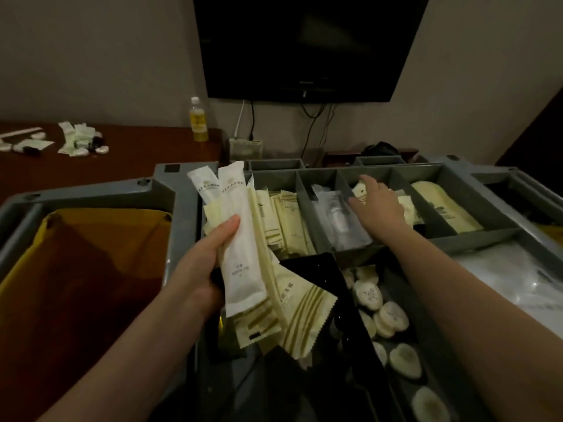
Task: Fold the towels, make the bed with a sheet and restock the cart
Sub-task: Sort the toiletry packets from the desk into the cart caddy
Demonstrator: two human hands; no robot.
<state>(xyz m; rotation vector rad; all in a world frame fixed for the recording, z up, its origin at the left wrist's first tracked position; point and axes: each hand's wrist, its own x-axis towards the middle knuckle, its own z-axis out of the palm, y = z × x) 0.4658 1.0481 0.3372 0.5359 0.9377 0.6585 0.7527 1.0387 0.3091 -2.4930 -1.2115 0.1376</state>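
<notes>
1. Head view: your left hand (207, 269) grips a fanned bundle of sachets (243, 269). The thumb presses on the front white one and the fingers curl behind. You hold it above the leftmost slots of the cart (170, 190) tray.
2. Your right hand (377, 205) reaches palm-down into a slot further right. Its fingers stretch forward, thumb spread aside, resting on cream packets (408, 208); nothing looks pinched.
3. The bundle is splayed and mixes white with cream. If you ease the thumb, the lower sachets will likely slide out onto the black packet (320, 278) or the round soaps (393, 318) beneath.
4. Neighbouring slots hold similar pale packs and the light is dim, so a sachet could easily land in the wrong slot. Read the print first.
5. The yellow bag (91, 254) gapes just left of the tray; a dropped sachet may vanish into it.
6. More sachets lie on the desk (137, 159), well apart from the cart.
</notes>
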